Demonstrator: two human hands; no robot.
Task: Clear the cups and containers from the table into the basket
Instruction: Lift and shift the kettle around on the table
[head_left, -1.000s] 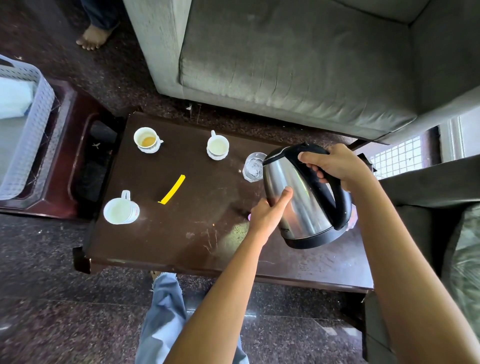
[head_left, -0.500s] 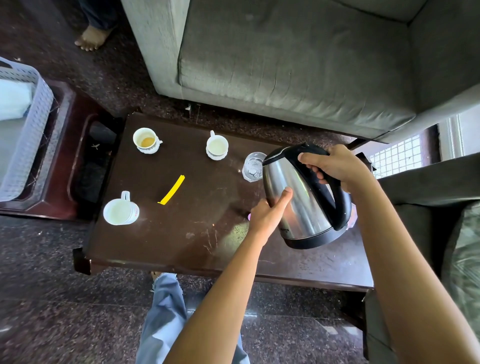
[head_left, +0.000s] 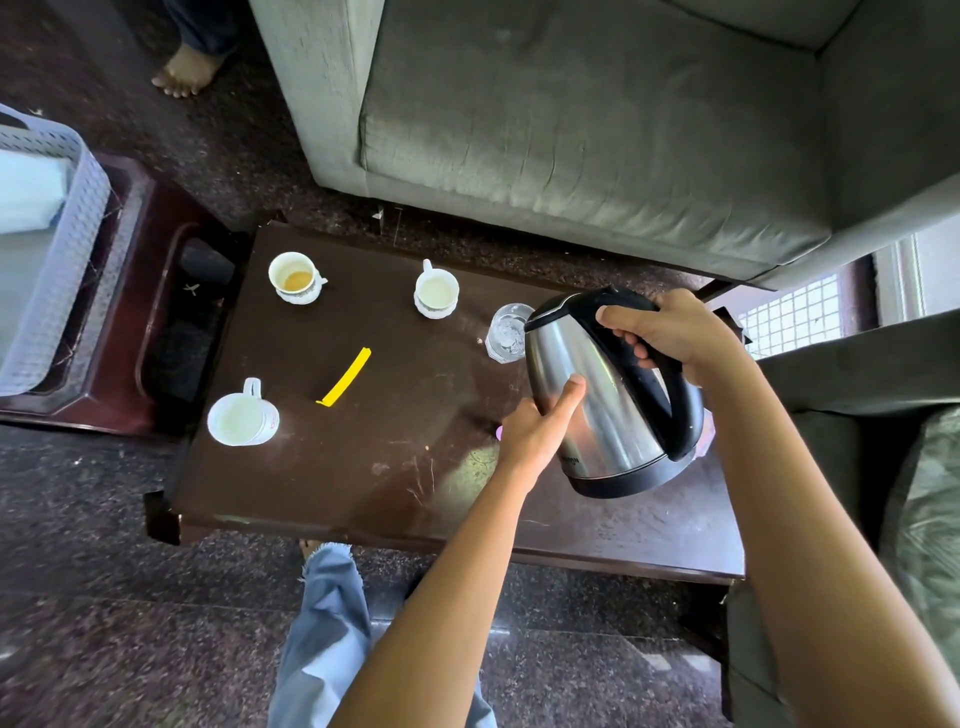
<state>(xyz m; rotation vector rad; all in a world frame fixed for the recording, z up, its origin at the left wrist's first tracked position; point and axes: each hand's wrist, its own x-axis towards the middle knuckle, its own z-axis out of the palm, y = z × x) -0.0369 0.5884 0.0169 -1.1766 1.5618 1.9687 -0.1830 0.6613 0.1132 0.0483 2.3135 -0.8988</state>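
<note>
Early going from where I sit: the counter (head_left: 363, 467) carries nearly everything, and the basket (head_left: 67, 218), off left, shows no cups I can see. The kettle (head_left: 587, 405) looks lifted and tilted, with my right hand (head_left: 670, 332) wrapped round its handle and my left hand (head_left: 540, 431) bracing the steel (fingers hidden, grip unclear). Left to clear: mug (head_left: 241, 421), far-left teacup (head_left: 293, 278), middle teacup (head_left: 436, 293), glass (head_left: 509, 332).
</note>
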